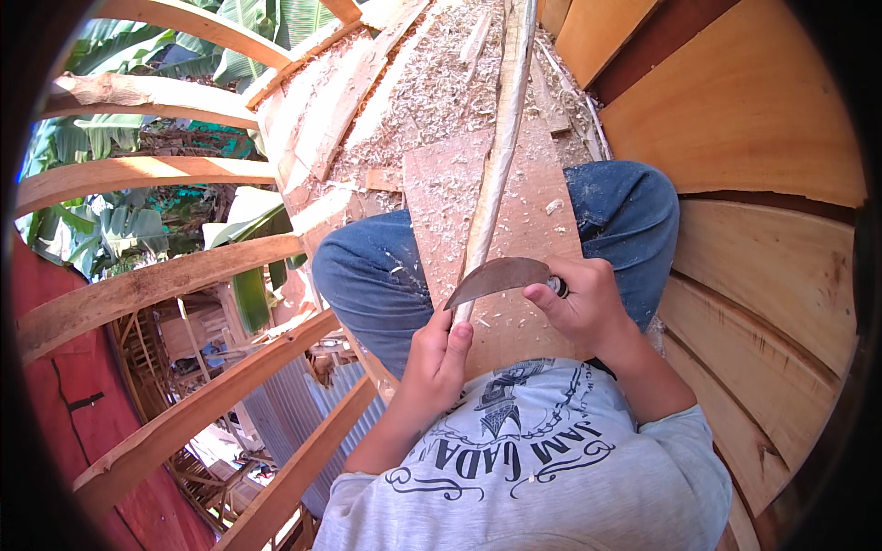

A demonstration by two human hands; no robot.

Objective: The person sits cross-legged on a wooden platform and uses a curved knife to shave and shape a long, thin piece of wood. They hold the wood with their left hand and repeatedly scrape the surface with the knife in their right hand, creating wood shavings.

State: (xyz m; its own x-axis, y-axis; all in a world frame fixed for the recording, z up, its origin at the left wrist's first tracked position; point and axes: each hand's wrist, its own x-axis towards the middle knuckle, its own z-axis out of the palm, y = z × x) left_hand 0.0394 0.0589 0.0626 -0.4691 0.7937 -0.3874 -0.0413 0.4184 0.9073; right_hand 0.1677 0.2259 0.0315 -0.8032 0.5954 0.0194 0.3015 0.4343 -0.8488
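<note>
A long, pale wooden pole (496, 174) runs from the far edge of the view down to my lap. Its near end is in my left hand (438, 360), thumb along the top and fingers wrapped round it. My right hand (583, 303) is closed on the handle of a knife with a broad, curved, dark blade (503, 277). The blade lies across the pole just beyond my left hand, its tip close to the left fingers. Beneath the pole, a flat plywood board (542, 216) rests between my bent legs, sprinkled with shavings.
Wood shavings (418, 101) cover the floor ahead, with loose planks (367, 92) among them. To the left is a railing of wooden slats (175, 266) with gaps, banana leaves (119, 220) and a lower area beyond. A wall of wooden boards (763, 275) stands close on the right.
</note>
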